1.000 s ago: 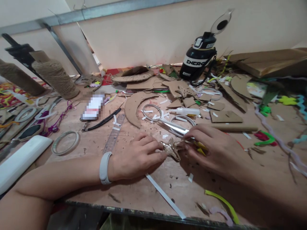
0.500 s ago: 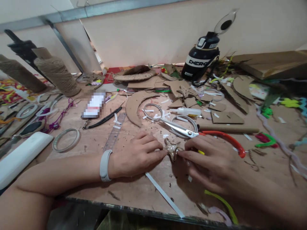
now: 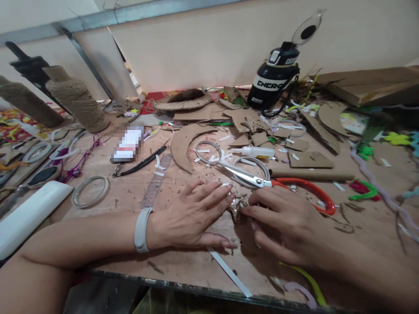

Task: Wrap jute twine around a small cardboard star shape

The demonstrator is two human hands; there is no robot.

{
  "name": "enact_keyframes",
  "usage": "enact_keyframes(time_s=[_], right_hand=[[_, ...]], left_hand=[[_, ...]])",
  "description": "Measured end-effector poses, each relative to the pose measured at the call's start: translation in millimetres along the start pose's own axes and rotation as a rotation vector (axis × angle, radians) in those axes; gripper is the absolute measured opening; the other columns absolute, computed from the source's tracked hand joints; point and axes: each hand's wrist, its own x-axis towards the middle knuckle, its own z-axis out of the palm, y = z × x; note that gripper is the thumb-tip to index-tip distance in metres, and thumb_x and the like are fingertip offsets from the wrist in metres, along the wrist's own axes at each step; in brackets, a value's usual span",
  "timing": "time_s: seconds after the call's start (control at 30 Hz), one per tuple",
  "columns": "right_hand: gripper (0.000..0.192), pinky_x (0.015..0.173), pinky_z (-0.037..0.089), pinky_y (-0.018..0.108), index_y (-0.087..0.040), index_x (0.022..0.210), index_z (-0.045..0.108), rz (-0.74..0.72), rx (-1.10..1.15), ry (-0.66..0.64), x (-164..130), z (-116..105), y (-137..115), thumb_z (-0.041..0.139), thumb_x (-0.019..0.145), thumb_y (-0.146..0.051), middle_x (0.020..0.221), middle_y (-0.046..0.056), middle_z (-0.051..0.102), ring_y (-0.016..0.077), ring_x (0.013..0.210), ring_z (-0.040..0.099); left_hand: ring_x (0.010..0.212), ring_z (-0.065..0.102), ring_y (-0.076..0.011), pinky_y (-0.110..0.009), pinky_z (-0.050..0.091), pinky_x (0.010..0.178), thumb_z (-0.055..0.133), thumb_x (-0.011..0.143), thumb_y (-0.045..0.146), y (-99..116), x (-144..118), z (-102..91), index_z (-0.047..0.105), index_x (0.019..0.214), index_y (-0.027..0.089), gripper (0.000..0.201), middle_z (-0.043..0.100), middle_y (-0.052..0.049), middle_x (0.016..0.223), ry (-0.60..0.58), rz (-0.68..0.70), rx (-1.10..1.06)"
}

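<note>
A small star-shaped cardboard piece wrapped in shiny tape (image 3: 236, 205) lies on the brown table (image 3: 183, 257) between my two hands. My left hand (image 3: 193, 216) rests flat on the table with its fingers spread, fingertips touching the piece's left side. My right hand (image 3: 281, 220) pinches the piece's right side with thumb and forefinger. Red-handled scissors (image 3: 262, 181) lie just behind my right hand, blades pointing left.
A black drink bottle (image 3: 273, 80) stands at the back. Cardboard offcuts (image 3: 186, 141), tape rings (image 3: 90, 190), a clear ruler (image 3: 155, 183), a glue bottle (image 3: 257, 152), a twine spool (image 3: 77, 102), a white case (image 3: 29, 213), pipe cleaners (image 3: 363, 189) and a paper strip (image 3: 231, 274) lie around.
My right hand let go of the scissors, which now lie on the table. My left hand opened from a pinch to lie flat with spread fingers beside the piece.
</note>
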Motion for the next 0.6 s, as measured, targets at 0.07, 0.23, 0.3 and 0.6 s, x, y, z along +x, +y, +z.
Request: enact_keyframes(time_s=[0.07, 0.23, 0.3, 0.6], right_hand=[[0.022, 0.066, 0.039, 0.033, -0.016, 0.093, 0.070, 0.004, 0.004, -0.008, -0.6, 1.7, 0.4, 0.048, 0.090, -0.020, 0.084, 0.008, 0.062, 0.0198, 0.074, 0.053], [0.020, 0.067, 0.040, 0.034, -0.017, 0.092, 0.069, 0.008, -0.006, 0.020, 0.8, 3.0, -0.6, 0.049, 0.090, -0.020, 0.084, 0.008, 0.061, 0.0201, 0.075, 0.053], [0.019, 0.068, 0.041, 0.034, -0.018, 0.093, 0.068, 0.010, -0.014, 0.021, 1.7, 2.5, -1.7, 0.050, 0.090, -0.021, 0.086, 0.008, 0.062, 0.0207, 0.076, 0.054], [0.029, 0.068, 0.040, 0.035, -0.021, 0.113, 0.067, 0.000, 0.002, -0.007, -5.3, 5.5, 1.0, 0.052, 0.088, -0.019, 0.090, 0.007, 0.061, 0.0202, 0.077, 0.053]], left_hand=[[0.143, 0.032, -0.0291, -0.044, 0.017, 0.117, 0.025, 0.092, 0.077, -0.3, -0.9, 2.4, 0.039, 0.148, 0.013, 0.087, 0.039, -0.012, 0.157, -0.031, -0.011, -0.017], [0.143, 0.032, -0.0308, -0.046, 0.020, 0.117, 0.026, 0.091, 0.078, -0.6, 0.4, 2.5, 0.036, 0.150, 0.012, 0.089, 0.039, -0.014, 0.156, -0.057, -0.027, -0.091], [0.140, 0.036, -0.0318, -0.047, 0.026, 0.115, 0.030, 0.090, 0.079, -1.5, 2.5, -0.9, 0.037, 0.149, 0.012, 0.090, 0.043, -0.015, 0.153, -0.063, -0.035, -0.148], [0.110, 0.055, -0.0241, -0.041, 0.044, 0.098, 0.054, 0.094, 0.026, -21.4, 15.2, -16.3, 0.062, 0.115, 0.016, 0.025, 0.063, -0.011, 0.113, -0.024, -0.258, -0.599]])
